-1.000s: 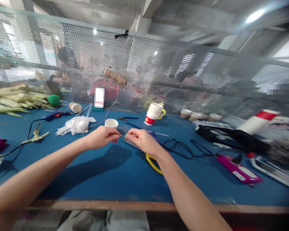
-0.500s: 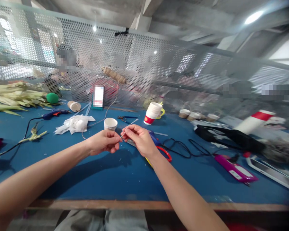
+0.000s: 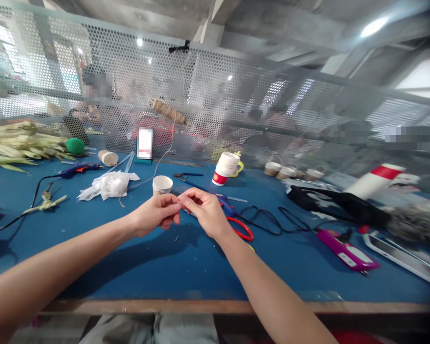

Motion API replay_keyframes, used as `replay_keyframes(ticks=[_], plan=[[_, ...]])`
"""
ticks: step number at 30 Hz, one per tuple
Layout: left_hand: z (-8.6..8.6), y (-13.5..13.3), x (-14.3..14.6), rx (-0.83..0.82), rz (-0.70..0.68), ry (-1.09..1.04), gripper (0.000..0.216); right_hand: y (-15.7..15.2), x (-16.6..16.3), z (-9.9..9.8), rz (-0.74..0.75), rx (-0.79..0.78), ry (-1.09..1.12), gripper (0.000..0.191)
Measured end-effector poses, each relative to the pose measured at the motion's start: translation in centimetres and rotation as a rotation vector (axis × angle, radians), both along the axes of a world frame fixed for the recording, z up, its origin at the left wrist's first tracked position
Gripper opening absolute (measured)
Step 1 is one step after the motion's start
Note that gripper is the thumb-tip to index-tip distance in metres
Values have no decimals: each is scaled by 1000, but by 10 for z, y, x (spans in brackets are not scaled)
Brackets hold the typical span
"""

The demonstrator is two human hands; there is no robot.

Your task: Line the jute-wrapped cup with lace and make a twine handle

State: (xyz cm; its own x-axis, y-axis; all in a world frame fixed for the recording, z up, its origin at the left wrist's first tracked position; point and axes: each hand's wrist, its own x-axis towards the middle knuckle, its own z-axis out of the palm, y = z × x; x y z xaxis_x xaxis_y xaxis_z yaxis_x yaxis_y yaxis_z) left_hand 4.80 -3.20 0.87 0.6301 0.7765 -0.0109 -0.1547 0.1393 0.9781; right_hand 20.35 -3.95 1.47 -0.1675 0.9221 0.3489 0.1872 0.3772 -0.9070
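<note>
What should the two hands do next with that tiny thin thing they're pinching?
Probably keep the pinch and lift the piece nearer to the eyes. The left hand and right hand meet fingertip to fingertip above the blue table, and the piece between them is too small to make out. The white paper cup stands just behind.

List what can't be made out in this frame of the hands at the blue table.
- Head view: whatever the left hand and right hand pinch between them is too thin and covered by the fingertips.
- The scissors are partly hidden behind the right hand; only the red handle loop shows.
- The paper cup shows no contents from this angle.
- Things behind the mesh screen are blurred.
</note>
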Motion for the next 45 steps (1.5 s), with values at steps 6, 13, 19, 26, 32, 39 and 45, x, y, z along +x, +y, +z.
replay_keyframes(ticks=[6, 13, 19, 26, 32, 39, 45], plan=[[-3, 0, 3, 42, 74, 4, 31, 0, -1, -2, -50, 42, 40, 17], [-3, 0, 3, 45, 53, -11, 34, -1, 1, 2, -24, 73, 69, 17], [-4, -1, 2, 62, 9, -25, 38, 0, 1, 3, 67, -56, 247, 17], [-4, 0, 1, 83, -9, -15, 36, -5, -1, 7, 65, -153, 314, 19], [-6, -1, 1, -39, -57, -61, 38, -2, -1, 5, 58, -144, 304, 19], [-9, -2, 3, -40, -55, -62, 39, 1, 2, 4, 38, -126, 314, 17], [-8, -2, 3, 5, -34, -44, 39, 2, 1, 4, 19, -188, 399, 19]])
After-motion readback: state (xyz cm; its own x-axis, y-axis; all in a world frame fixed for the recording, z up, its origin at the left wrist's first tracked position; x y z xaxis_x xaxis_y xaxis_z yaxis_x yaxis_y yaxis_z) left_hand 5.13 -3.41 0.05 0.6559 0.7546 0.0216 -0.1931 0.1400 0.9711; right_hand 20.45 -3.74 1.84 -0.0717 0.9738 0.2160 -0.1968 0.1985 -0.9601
